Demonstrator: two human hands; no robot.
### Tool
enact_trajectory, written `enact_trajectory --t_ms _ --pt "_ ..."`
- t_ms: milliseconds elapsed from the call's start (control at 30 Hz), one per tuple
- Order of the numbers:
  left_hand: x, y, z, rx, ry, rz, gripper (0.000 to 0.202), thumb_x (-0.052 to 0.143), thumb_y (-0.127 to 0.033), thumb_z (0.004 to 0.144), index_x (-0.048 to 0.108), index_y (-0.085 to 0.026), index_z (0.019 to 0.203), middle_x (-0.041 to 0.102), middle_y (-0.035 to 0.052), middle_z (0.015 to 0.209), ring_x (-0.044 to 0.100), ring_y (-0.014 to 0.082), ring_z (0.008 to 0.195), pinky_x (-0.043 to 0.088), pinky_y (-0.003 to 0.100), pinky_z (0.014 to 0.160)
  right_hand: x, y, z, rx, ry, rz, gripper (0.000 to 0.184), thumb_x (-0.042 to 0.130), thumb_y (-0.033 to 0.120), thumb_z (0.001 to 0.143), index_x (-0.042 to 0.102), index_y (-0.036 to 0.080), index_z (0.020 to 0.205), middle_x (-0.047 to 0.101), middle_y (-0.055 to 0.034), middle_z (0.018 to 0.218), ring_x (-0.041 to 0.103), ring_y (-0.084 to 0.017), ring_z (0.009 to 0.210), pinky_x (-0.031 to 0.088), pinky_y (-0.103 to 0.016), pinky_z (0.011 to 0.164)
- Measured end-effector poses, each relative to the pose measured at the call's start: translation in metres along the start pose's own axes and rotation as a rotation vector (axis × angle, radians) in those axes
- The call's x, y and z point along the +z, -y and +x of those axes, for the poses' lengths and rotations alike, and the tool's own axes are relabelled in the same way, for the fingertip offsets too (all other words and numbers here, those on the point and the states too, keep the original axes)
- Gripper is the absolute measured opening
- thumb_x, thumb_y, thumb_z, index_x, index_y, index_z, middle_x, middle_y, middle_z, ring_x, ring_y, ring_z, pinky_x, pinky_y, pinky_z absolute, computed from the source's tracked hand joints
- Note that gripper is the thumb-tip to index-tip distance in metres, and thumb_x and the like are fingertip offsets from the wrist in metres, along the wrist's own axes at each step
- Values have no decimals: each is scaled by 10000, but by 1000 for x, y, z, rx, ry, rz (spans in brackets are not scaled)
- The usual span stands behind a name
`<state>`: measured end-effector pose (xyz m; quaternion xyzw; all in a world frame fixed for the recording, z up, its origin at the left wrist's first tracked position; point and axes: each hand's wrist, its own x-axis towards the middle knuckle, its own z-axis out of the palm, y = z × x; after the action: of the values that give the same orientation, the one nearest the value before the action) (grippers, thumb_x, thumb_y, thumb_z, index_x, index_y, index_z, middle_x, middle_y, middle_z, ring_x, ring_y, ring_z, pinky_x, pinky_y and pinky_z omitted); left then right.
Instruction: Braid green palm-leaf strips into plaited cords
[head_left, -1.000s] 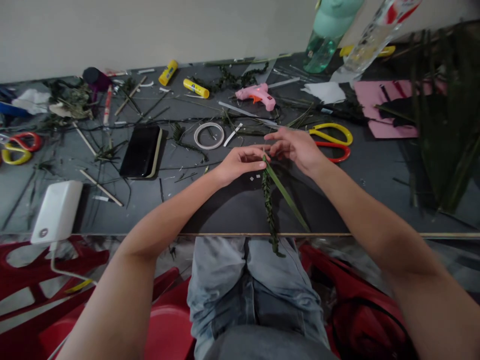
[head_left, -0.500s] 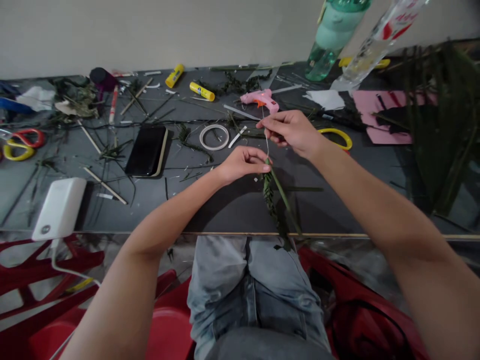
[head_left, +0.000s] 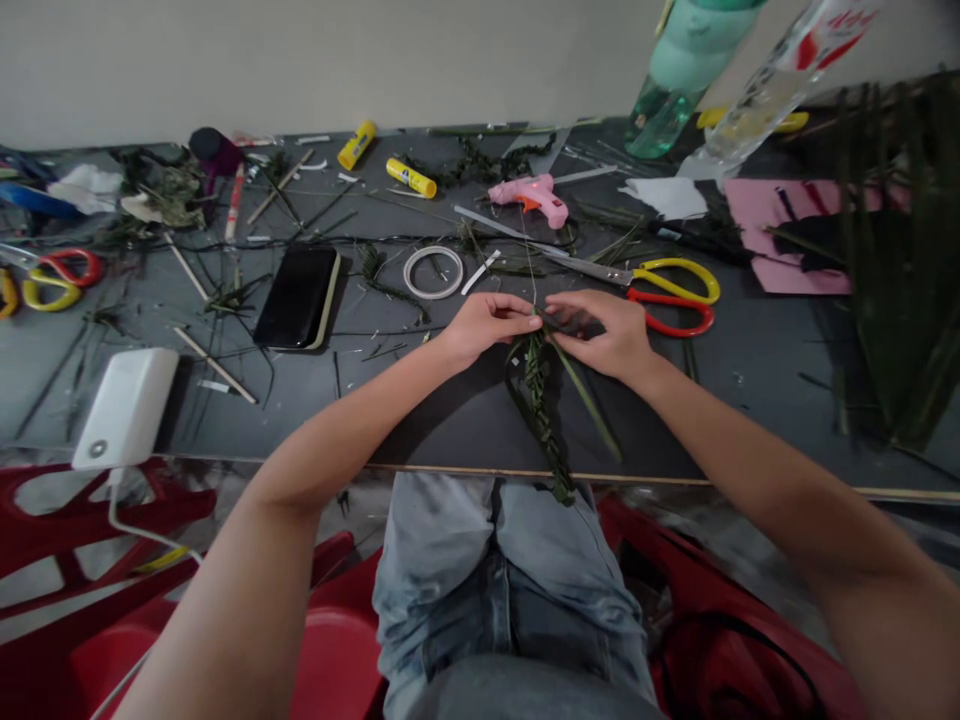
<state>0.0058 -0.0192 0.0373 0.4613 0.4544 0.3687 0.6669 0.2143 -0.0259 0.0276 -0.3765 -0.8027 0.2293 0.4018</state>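
My left hand [head_left: 487,325] is closed, pinching the top end of a braided green leaf strip [head_left: 538,390]. The braid hangs down past the table's front edge. A thin pale wire [head_left: 529,262] rises from the pinched end. My right hand [head_left: 604,335] sits close on the other side, fingers curled around a narrow strand near the braid's top; its fingertips are partly hidden. From there a loose green leaf strip [head_left: 589,405] slants down to the right. Just beyond my right hand lie scissors [head_left: 667,295] with yellow and red handles.
Behind my hands are a pink glue gun [head_left: 532,198], a tape roll [head_left: 433,272] and glue sticks [head_left: 411,178]. A phone [head_left: 296,298] and white power bank [head_left: 126,408] lie left. Bottles [head_left: 694,75] and large leaves [head_left: 896,270] stand right. Leaf scraps litter the grey table [head_left: 420,420].
My right hand has come down from the wire to the braid's top beside my left hand, uncovering the scissors. My left hand keeps its pinch. The view has shifted slightly.
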Motion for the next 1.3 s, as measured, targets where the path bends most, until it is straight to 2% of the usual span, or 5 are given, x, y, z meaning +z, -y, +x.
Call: enact_trajectory --t_ms 400,900,1033,1133,1300 --pt "-6 4 1 55 228 -142 378 934 -383 587 801 -175 873 726 3 765 587 45 645 457 173 613 -7 -5 -7 -300 -15 -184 158 637 308 920 777 312 991 777 -36 967 727 -182 848 577 -326 760" --pt "-1 5 -1 30 95 -236 306 953 -270 537 805 -184 791 731 -4 707 622 60 637 503 191 643 -11 -4 -6 -347 21 -236 187 580 250 929 752 304 980 782 -22 984 737 -180 867 581 -326 751" --pt "-2 2 -3 133 132 -192 359 956 -430 528 808 -231 787 739 2 767 642 88 703 545 234 714 -5 6 -5 -172 -54 24 134 658 378 905 727 284 973 757 -45 976 713 -186 850 575 -344 770" --pt "-3 0 -6 265 233 -169 359 944 -521 514 784 -248 685 742 26 1059 672 138 928 556 270 828 4 13 -2 47 -80 393 381 735 517 832 649 262 1101 716 -50 992 691 -173 828 576 -335 771" --pt "-9 2 -3 299 332 -106 409 934 -552 518 729 -208 601 581 50 1347 603 209 1195 564 255 801 11 19 8 258 165 809 454 733 623 798 662 219 993 712 -40 954 683 -147 876 556 -277 825"
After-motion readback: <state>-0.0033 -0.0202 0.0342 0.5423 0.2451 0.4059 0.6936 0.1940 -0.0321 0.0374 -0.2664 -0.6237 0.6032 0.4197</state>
